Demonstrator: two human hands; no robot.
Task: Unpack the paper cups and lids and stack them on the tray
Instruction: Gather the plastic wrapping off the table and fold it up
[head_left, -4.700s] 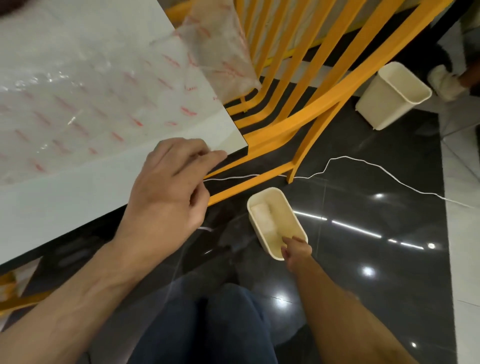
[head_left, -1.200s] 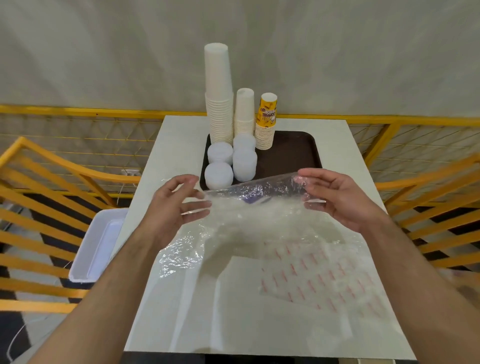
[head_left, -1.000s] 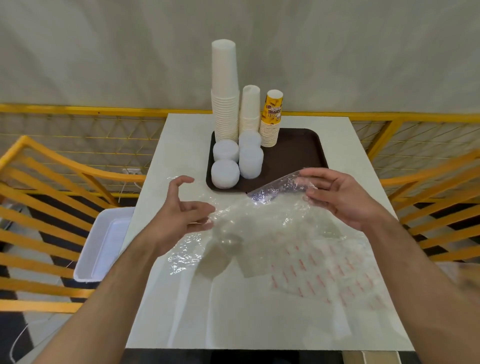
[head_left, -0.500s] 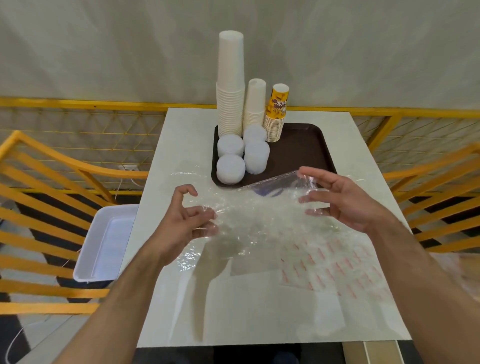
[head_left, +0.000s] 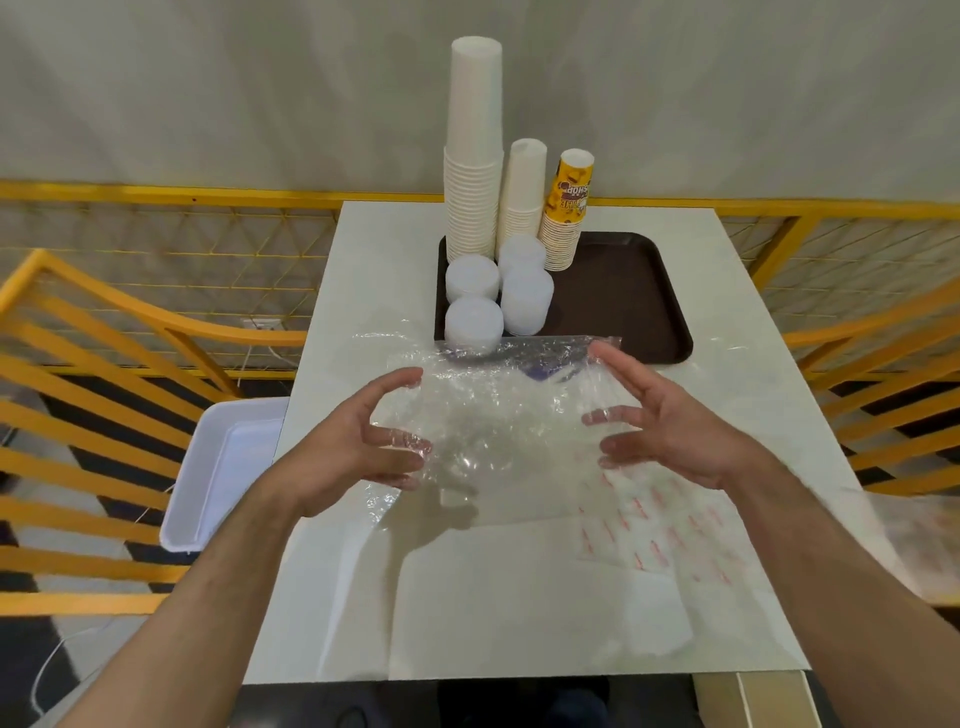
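Cup stacks behind lid stacks on tray, plastic bag just before it.

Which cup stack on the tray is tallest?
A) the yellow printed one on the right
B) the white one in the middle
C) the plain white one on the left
C: on the brown tray, the left white cup stack rises well above the middle white stack and the yellow printed stack.

White table bears a brown tray and clear plastic bags.
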